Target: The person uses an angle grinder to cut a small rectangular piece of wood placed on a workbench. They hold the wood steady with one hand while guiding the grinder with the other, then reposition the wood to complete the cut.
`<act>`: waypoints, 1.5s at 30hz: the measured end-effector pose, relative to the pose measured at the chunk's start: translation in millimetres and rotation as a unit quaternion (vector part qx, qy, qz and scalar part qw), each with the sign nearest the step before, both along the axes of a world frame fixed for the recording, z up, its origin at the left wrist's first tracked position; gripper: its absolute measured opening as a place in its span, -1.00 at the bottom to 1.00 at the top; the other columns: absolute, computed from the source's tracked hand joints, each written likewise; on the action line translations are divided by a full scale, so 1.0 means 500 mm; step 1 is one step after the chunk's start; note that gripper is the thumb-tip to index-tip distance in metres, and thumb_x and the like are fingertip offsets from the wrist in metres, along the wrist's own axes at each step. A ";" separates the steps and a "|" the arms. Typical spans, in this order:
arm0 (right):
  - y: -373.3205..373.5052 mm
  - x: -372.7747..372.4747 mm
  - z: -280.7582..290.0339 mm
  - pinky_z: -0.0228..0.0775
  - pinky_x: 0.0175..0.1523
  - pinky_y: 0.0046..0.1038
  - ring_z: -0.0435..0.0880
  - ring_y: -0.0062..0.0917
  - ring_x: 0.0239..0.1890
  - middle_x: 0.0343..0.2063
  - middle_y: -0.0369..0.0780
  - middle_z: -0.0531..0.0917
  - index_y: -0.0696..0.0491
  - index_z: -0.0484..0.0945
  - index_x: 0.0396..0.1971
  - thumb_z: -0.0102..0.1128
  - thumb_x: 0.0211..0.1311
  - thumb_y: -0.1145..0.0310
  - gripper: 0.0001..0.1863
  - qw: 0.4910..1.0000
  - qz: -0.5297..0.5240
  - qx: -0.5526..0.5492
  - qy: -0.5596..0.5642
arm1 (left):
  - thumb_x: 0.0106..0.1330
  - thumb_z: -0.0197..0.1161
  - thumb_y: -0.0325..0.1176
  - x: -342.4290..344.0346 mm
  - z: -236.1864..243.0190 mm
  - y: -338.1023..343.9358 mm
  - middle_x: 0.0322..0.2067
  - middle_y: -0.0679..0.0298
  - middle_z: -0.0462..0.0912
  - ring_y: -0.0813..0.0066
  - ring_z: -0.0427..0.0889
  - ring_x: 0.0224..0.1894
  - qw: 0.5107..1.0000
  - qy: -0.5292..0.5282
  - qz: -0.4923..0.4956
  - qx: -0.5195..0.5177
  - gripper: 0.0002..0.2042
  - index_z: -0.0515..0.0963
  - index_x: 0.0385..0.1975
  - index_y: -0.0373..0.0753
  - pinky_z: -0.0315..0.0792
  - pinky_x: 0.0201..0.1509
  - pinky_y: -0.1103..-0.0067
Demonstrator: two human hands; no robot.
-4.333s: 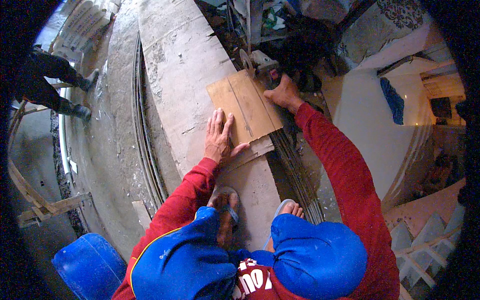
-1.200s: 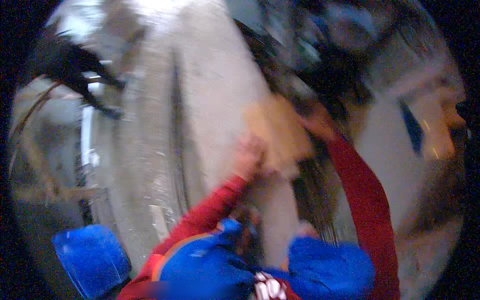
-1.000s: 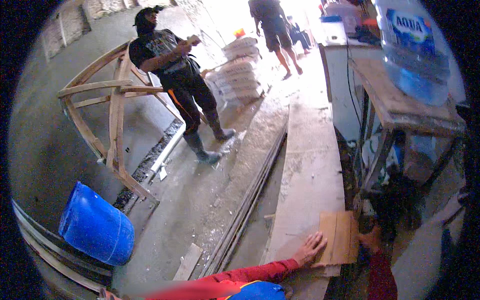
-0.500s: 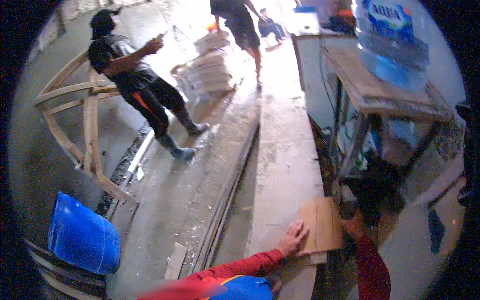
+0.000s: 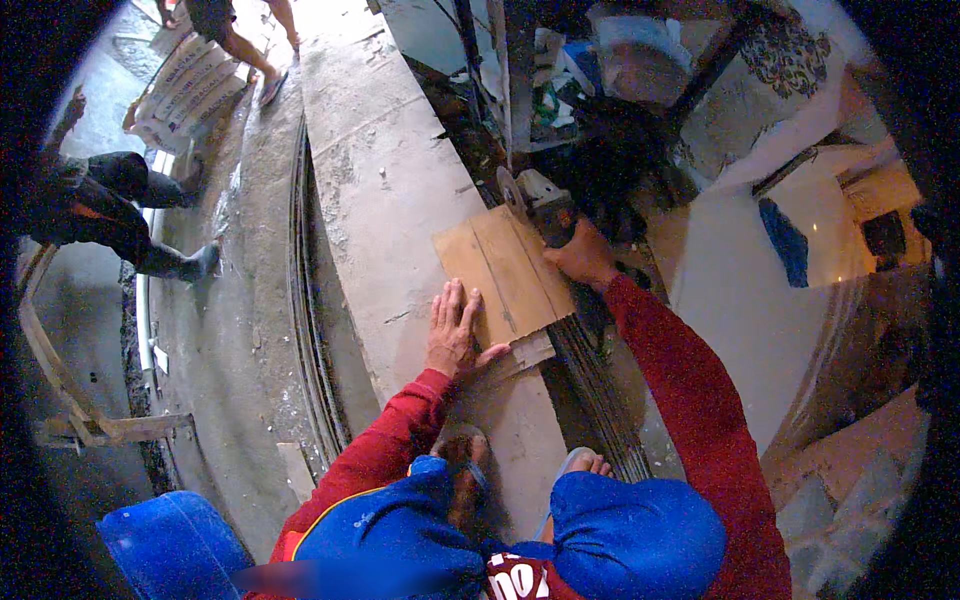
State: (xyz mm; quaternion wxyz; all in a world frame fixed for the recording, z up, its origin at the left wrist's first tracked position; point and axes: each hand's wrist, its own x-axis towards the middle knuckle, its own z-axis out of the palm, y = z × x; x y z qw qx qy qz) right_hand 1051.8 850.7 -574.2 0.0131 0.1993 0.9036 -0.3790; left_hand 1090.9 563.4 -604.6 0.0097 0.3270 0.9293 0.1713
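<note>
A flat brown wood-patterned piece (image 5: pixel 512 275) with dark lines lies over the edge of a long pale plank (image 5: pixel 385 180). My left hand (image 5: pixel 455 330) rests open at its near left side, fingers extended onto its edge and thumb apart. My right hand (image 5: pixel 585 255) is closed around an angle grinder (image 5: pixel 545 200) at the piece's far right corner. The grinder's round disc (image 5: pixel 510 190) stands upright at the far edge; whether it touches the piece I cannot tell. A paler strip (image 5: pixel 535 348) shows under the near edge.
My feet are beside the plank, below bent knees in blue. Long thin strips (image 5: pixel 605 400) lie right of it, more (image 5: pixel 310 330) to its left. A blue barrel (image 5: pixel 175 545) stands near left. At far left are a person in boots (image 5: pixel 130 215) and stacked sacks (image 5: pixel 185 90).
The view has swung down and right, so my knees and feet now show. The grinder, mostly hidden before, is visible at the piece's far corner. My left hand stays at its left side.
</note>
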 end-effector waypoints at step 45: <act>-0.024 -0.004 -0.003 0.42 0.09 -0.33 0.60 -0.19 -0.04 -0.12 -0.02 0.60 0.18 0.42 -0.05 0.43 -0.33 0.17 -0.27 0.999 -0.019 -0.012 0.047 | 0.02 0.22 0.41 0.000 -0.004 0.000 0.38 -0.11 0.05 -0.01 -0.03 0.47 0.999 0.032 -0.001 0.016 0.00 0.19 0.35 -0.22 -0.15 0.51 0.18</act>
